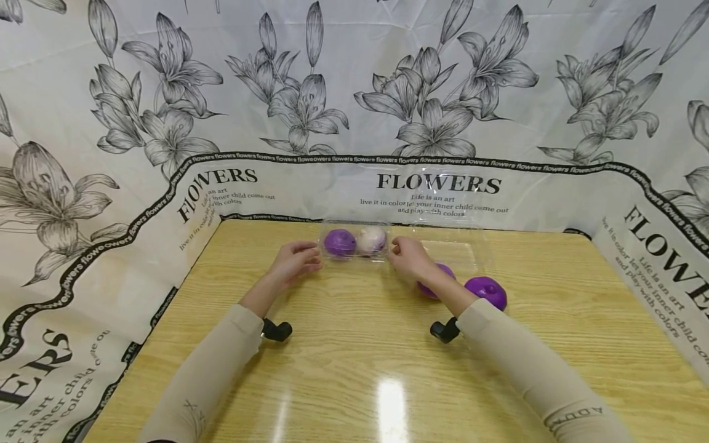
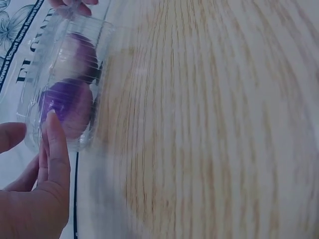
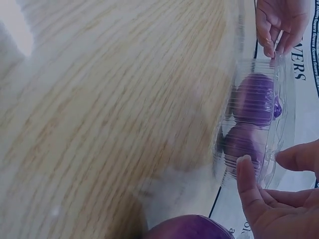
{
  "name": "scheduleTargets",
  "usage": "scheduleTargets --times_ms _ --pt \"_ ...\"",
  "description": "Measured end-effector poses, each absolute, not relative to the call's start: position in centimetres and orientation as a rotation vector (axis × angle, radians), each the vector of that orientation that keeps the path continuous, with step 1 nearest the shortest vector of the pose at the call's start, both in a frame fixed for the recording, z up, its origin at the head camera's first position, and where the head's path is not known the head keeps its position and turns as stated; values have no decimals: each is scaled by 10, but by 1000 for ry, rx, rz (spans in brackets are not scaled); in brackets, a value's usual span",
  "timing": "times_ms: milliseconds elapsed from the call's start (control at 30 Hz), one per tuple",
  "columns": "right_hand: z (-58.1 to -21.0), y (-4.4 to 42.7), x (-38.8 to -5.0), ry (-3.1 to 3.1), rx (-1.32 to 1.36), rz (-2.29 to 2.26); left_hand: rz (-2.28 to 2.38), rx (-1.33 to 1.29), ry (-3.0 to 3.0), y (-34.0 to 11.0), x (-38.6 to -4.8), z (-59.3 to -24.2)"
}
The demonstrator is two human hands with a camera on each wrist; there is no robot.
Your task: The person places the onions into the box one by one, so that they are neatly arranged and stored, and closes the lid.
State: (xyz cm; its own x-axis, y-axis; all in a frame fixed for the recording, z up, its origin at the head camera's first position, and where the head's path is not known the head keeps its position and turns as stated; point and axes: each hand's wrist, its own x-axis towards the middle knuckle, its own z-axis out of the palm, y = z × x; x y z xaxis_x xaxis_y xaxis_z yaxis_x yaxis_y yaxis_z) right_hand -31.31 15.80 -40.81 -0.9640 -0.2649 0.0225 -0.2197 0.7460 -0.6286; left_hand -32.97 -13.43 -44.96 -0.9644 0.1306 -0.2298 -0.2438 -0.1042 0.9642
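Clear plastic, a rectangular ridged box point(image 1: 356, 256) sits near the back edge of the pale wood-grain table point(image 1: 343, 369), in front of the white floral-print cloth point(image 1: 343, 178). Inside, side by side: a smooth round purple vegetable point(image 1: 339, 243) on the left, a round whitish one tinged purple point(image 1: 372, 239) on the right. Left hand point(image 1: 296, 261) holds the box's left end, thumb and fingertips at the edge; right hand point(image 1: 408, 255) pinches the right end, thumb on the rim, index finger against the side. Just right of the box, a second clear plastic container point(image 1: 456, 251) stands open. Shiny purple round vegetable point(image 1: 429, 289) lies partly hidden beneath the right wrist; another, bright purple with a dimple point(image 1: 486, 292), lies farther right. Both arms wear beige sleeves point(image 1: 205, 369).
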Motion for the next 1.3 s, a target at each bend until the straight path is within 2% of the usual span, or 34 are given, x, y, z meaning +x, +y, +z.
scheduleTargets --times_ms 500,1300 --pt "-411 154 -310 2462 -139 -1477 2135 -115 1911 -132 -329 -448" --pt "-412 152 -313 2499 -117 -1516 2143 -91 1958 -130 -327 -445"
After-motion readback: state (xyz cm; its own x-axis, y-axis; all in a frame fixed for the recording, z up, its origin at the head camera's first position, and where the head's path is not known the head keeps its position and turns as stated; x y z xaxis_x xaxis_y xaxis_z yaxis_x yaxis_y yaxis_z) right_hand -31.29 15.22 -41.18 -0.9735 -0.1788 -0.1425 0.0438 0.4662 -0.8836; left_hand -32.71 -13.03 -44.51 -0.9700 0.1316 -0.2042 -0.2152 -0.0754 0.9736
